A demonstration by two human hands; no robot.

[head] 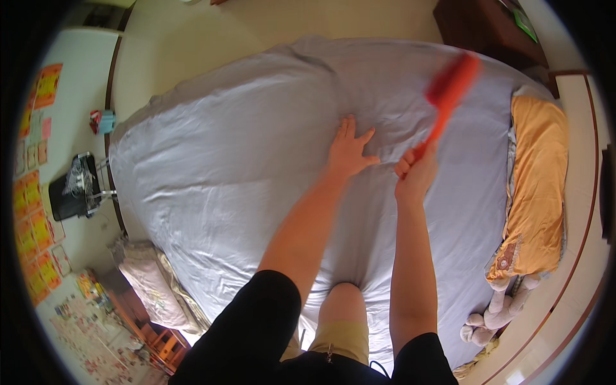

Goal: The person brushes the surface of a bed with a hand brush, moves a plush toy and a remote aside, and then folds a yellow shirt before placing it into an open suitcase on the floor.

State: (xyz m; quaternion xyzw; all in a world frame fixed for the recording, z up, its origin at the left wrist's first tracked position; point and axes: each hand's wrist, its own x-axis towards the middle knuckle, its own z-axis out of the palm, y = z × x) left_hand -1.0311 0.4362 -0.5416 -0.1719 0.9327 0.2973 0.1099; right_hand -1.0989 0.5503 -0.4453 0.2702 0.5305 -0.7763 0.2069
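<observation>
A bed with a grey fitted sheet [231, 144] spreads out before me, wrinkled in places. My left hand [349, 149] presses on the sheet near the middle, its fingers spread and nothing in them. To its right, my right hand [418, 168] grips the handle of a red bed brush [452, 86]. The brush head points up and to the right, blurred by motion, with its darker bristle side facing left. Whether the bristles touch the sheet I cannot tell. One of my knees [344, 298] rests on the near part of the bed.
An orange pillow [539, 187] and a plush toy [495, 313] lie along the right side. Folded bedding [151, 288] sits at the lower left, above a wooden chair [168, 346]. A black chair [74, 187] stands by the left wall. A dark brown cabinet [486, 33] adjoins the far right corner.
</observation>
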